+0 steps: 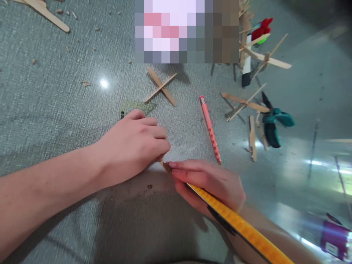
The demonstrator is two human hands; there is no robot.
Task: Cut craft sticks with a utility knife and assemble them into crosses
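My left hand [134,139] is closed in a fist, pressed down on the grey textured table. A small bit of pale wooden stick [161,161] pokes out beneath its curled fingers; the rest of the stick is hidden. My right hand [209,183] grips a yellow utility knife [236,217], whose handle runs toward the lower right. The knife's front end meets the stick close to my left fingers, and my right fingers partly cover it. A pink pencil [210,130] lies beyond my right hand. Two crossed wooden sticks [162,87] rest past my left hand.
On the right lie teal-handled pliers [275,119], broken stick pieces [252,139] and more joined sticks [243,102]. A white and black marker [247,66] is farther back. A purple container [337,240] stands lower right. Wood scraps dot the upper left, near loose sticks [51,16].
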